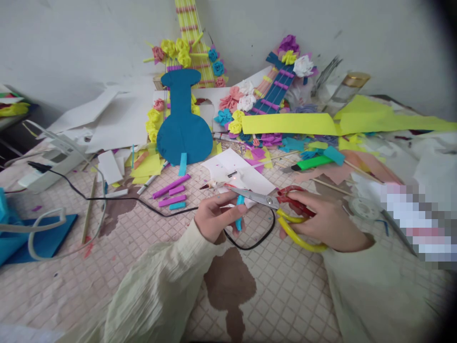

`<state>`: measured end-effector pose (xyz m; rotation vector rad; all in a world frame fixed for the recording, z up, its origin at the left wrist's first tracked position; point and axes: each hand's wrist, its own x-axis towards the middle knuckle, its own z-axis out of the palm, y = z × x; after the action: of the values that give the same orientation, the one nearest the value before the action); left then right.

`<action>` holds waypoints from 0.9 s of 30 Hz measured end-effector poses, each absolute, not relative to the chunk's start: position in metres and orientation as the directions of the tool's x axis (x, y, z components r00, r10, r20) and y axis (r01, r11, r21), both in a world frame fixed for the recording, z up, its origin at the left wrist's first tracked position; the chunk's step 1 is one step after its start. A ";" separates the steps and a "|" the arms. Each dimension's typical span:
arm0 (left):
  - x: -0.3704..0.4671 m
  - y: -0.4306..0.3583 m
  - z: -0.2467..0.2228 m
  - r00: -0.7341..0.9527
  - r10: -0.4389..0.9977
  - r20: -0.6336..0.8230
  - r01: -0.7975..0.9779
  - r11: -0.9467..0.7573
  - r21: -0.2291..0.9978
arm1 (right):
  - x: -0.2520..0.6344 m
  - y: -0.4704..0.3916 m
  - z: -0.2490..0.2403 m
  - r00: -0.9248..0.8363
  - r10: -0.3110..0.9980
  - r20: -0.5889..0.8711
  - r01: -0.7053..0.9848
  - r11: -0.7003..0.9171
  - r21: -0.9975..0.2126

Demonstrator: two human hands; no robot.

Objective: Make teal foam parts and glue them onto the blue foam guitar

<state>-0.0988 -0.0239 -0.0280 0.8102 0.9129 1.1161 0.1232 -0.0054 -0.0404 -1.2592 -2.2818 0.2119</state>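
Between the thumb and fingers of my left hand (219, 215) is a small light-blue paper strip (239, 216), held upright over the table. My right hand (326, 219) grips scissors (298, 231) with one red and one yellow handle. Their blades point left, at the top end of the strip; whether they touch it I cannot tell. Just behind the blades lies a glue gun (214, 184) on a white paper sheet (223, 164), its black cord running under my left hand. Several purple paper rolls (171, 188) and a small teal roll (177, 206) lie to the left.
A dark-blue guitar-shaped cutout (183, 124) leans at the back against a yellow paper guitar (189, 24) with paper flowers. A green utility knife (310, 163), blade out, lies behind my right hand. A power strip (53, 162) with cables stands left; a glass jar (348, 90) is back right.
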 end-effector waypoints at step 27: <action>-0.103 -0.021 -0.040 0.298 0.954 -0.026 -0.533 0.189 0.825 | 0.117 -0.007 -0.038 -0.340 0.864 0.370 0.737 0.490 -0.466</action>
<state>-0.1032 -0.0209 -0.0397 0.8161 0.6319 1.1496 0.1174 -0.0073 -0.0382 -1.3132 -2.1604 0.2889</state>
